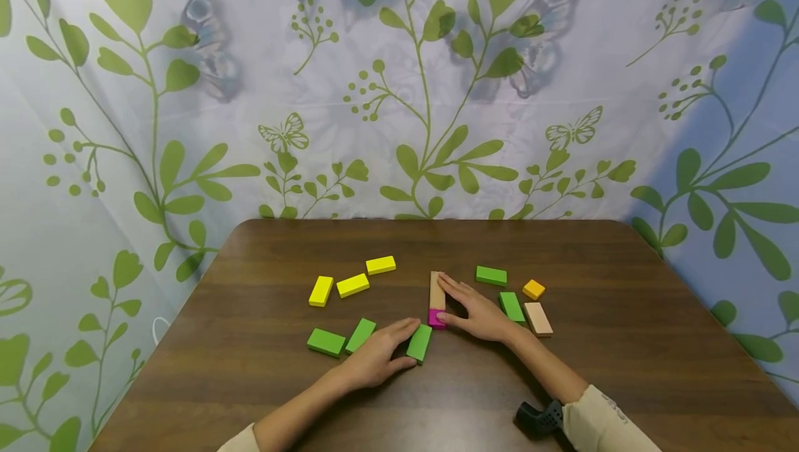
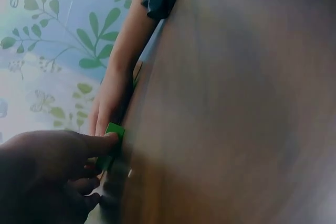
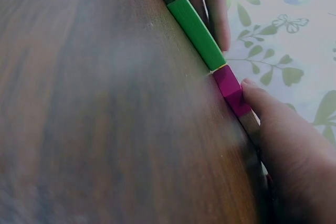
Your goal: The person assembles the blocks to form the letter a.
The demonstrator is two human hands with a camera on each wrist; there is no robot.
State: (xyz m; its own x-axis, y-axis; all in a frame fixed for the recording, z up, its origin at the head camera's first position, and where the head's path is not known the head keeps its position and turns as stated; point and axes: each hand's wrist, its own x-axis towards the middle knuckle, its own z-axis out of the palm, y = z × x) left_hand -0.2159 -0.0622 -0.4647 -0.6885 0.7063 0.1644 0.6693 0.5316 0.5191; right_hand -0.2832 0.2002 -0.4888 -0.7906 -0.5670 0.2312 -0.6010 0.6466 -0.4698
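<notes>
L hand (image 1: 374, 358) grips flat green wooden block (image 1: 419, 342) betw. thumb & fingers, its end touching small magenta block (image 1: 437, 318). R hand (image 1: 477, 310) lies w/ fingers straight along tan wooden plank (image 1: 436, 289), thumb at magenta. Row of three looks formed at centre of brown wood table (image 1: 562, 244); yellow blocks (image 1: 353, 285), other green ones (image 1: 326, 342) not yet joined, likely left.

Head view bright, edges warped; both wrist views dim and blurred.

Three yellow blocks (image 1: 352, 284) lie on the brown table (image 1: 624, 369) before a leaf-patterned curtain (image 1: 187, 91).
</notes>
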